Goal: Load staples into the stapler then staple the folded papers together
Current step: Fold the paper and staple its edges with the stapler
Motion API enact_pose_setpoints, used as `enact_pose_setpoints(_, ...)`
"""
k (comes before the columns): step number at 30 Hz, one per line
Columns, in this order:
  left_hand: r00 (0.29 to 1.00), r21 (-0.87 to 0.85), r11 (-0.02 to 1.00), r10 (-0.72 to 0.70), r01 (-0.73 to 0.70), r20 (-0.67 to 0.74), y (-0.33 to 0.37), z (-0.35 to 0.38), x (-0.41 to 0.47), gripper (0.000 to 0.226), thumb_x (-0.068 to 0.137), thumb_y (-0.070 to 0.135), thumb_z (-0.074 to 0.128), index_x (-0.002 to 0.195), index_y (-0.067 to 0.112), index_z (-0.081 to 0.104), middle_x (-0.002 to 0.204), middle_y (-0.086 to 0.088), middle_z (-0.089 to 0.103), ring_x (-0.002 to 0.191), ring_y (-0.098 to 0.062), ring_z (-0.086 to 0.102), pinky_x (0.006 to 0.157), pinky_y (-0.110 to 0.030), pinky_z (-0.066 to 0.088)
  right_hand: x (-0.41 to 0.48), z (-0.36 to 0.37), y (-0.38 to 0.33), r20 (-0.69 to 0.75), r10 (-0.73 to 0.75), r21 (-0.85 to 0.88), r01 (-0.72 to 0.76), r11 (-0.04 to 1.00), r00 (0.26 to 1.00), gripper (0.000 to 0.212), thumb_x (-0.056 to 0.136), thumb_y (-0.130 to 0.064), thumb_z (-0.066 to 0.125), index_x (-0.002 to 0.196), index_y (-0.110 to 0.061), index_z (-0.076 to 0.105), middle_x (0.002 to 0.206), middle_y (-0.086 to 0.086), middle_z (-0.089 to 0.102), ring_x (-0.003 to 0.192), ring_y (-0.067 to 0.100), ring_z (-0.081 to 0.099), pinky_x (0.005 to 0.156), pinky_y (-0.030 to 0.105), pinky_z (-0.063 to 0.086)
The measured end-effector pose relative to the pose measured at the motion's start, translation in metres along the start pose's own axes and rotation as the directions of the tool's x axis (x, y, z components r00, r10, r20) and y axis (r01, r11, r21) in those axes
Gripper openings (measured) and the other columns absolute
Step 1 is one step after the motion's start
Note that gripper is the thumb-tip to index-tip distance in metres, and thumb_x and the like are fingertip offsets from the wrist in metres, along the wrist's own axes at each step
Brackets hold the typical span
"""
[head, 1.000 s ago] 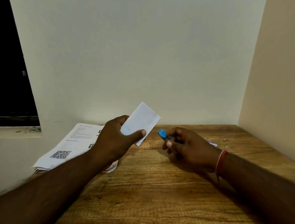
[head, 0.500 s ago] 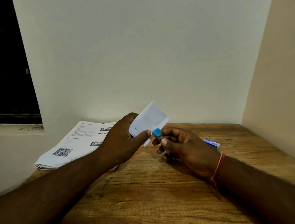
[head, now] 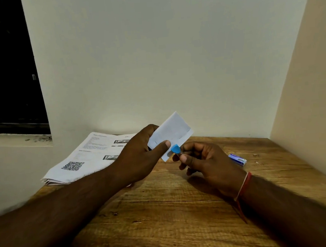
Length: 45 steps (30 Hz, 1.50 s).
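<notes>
My left hand (head: 139,157) grips a small folded white paper (head: 173,131), thumb on its near face, held tilted above the back of the wooden table (head: 166,217). My right hand (head: 205,161) is closed around a small stapler (head: 175,148); only its blue tip shows, and that tip sits at the lower edge of the folded paper, beside my left thumb. The rest of the stapler is hidden in my fingers. A short dark mark shows on the paper near my thumb.
A stack of printed sheets with a QR code (head: 86,157) lies at the table's back left, partly over the edge. A small blue and white staple box (head: 237,159) lies behind my right hand. Walls close in the back and right; a dark window is at left.
My right hand has brought the stapler leftward and up until its blue tip meets the folded paper's lower edge. The staple box has come into view behind my right hand.
</notes>
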<state>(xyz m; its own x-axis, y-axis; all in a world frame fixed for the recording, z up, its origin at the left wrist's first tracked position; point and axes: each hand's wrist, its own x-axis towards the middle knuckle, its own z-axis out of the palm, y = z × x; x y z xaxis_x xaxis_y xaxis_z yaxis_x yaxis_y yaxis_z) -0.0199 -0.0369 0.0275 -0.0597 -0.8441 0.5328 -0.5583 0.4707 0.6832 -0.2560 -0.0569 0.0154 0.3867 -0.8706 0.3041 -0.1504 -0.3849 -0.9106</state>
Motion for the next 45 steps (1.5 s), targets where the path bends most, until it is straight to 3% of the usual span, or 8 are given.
enact_pose_setpoints(9, 0.998, 0.032, 0.998, 0.059, -0.059, -0.004, -0.001, 0.002, -0.001, 0.012, 0.108, 0.039, 0.069, 0.117, 0.035, 0.062, 0.091, 0.009, 0.067, 0.076, 0.009, 0.060, 0.061, -0.007, 0.045, 0.001, 0.001, 0.001, -0.022, -0.017, -0.067, 0.015, 0.998, 1.000, 0.016, 0.102, -0.017, 0.075, 0.118, -0.018, 0.076, 0.110, -0.001, 0.085, 0.096, 0.022, 0.080, 0.083, 0.040, 0.066)
enact_pose_setpoints(19, 0.999, -0.054, 0.998, 0.029, -0.031, -0.043, -0.005, 0.011, -0.002, 0.018, 0.110, 0.040, 0.065, 0.123, 0.029, 0.066, 0.098, 0.005, 0.069, 0.083, -0.013, 0.062, 0.068, -0.023, 0.043, 0.002, 0.011, -0.002, -0.126, -0.013, -0.135, -0.004, 0.991, 0.992, 0.011, 0.103, -0.013, 0.074, 0.108, -0.022, 0.077, 0.100, -0.003, 0.085, 0.087, 0.012, 0.079, 0.075, 0.026, 0.064)
enact_pose_setpoints(25, 0.999, -0.066, 0.998, -0.001, -0.002, -0.050, -0.006, 0.013, -0.003, 0.017, 0.110, 0.044, 0.063, 0.117, 0.029, 0.065, 0.095, 0.007, 0.067, 0.081, -0.011, 0.061, 0.066, -0.020, 0.042, 0.002, 0.013, -0.004, -0.167, -0.041, -0.244, -0.001, 0.970, 0.985, 0.009, 0.103, -0.017, 0.075, 0.099, -0.024, 0.079, 0.090, -0.007, 0.083, 0.082, 0.007, 0.078, 0.071, 0.016, 0.061)
enact_pose_setpoints(30, 0.996, -0.078, 0.996, -0.042, 0.036, -0.074, -0.004, 0.013, -0.001, 0.017, 0.110, 0.043, 0.064, 0.115, 0.027, 0.066, 0.096, 0.005, 0.069, 0.083, -0.011, 0.062, 0.067, -0.024, 0.043, 0.001, 0.014, -0.003, -0.126, -0.027, -0.152, 0.008, 0.988, 0.992, 0.010, 0.101, -0.019, 0.077, 0.106, -0.027, 0.081, 0.097, -0.002, 0.084, 0.090, 0.017, 0.079, 0.077, 0.022, 0.065)
enact_pose_setpoints(33, 0.987, -0.153, 0.985, -0.103, 0.083, -0.127, -0.009, 0.009, 0.003, 0.018, 0.107, 0.044, 0.070, 0.113, 0.028, 0.070, 0.101, 0.005, 0.076, 0.092, -0.016, 0.072, 0.073, -0.033, 0.056, 0.006, 0.002, -0.001, -0.097, -0.020, -0.155, 0.005, 0.988, 0.995, 0.012, 0.099, -0.023, 0.079, 0.109, -0.030, 0.081, 0.103, -0.005, 0.084, 0.094, 0.014, 0.079, 0.086, 0.030, 0.065)
enact_pose_setpoints(37, 0.967, -0.428, 0.890, -0.225, 0.155, -0.118, -0.014, 0.006, 0.010, 0.024, 0.104, 0.025, 0.078, 0.125, 0.016, 0.072, 0.117, -0.005, 0.080, 0.103, -0.020, 0.078, 0.072, -0.024, 0.066, 0.012, -0.024, 0.015, -0.114, -0.059, -0.633, -0.026, 0.774, 0.992, 0.008, 0.096, -0.030, 0.083, 0.103, -0.031, 0.081, 0.096, -0.013, 0.079, 0.092, 0.003, 0.070, 0.079, 0.022, 0.052)
enact_pose_setpoints(42, 0.960, -0.582, 0.788, -0.277, 0.203, -0.040, -0.024, 0.008, 0.013, 0.037, 0.100, 0.017, 0.083, 0.134, 0.013, 0.069, 0.125, -0.012, 0.081, 0.117, -0.035, 0.079, 0.090, -0.050, 0.069, 0.019, -0.037, 0.026, -0.112, 0.038, -0.770, -0.111, 0.628, 0.993, 0.019, 0.093, -0.040, 0.084, 0.111, -0.038, 0.080, 0.109, -0.019, 0.073, 0.103, 0.007, 0.064, 0.090, 0.033, 0.055)
enact_pose_setpoints(45, 0.960, -0.589, 0.779, -0.278, 0.216, -0.016, -0.020, 0.008, 0.011, 0.039, 0.099, 0.015, 0.083, 0.135, 0.015, 0.067, 0.122, -0.011, 0.082, 0.114, -0.035, 0.080, 0.090, -0.050, 0.069, 0.017, -0.034, 0.022, -0.108, 0.039, -0.786, -0.109, 0.608, 0.993, 0.027, 0.091, -0.045, 0.085, 0.116, -0.038, 0.079, 0.113, -0.019, 0.073, 0.108, 0.008, 0.064, 0.099, 0.038, 0.057)
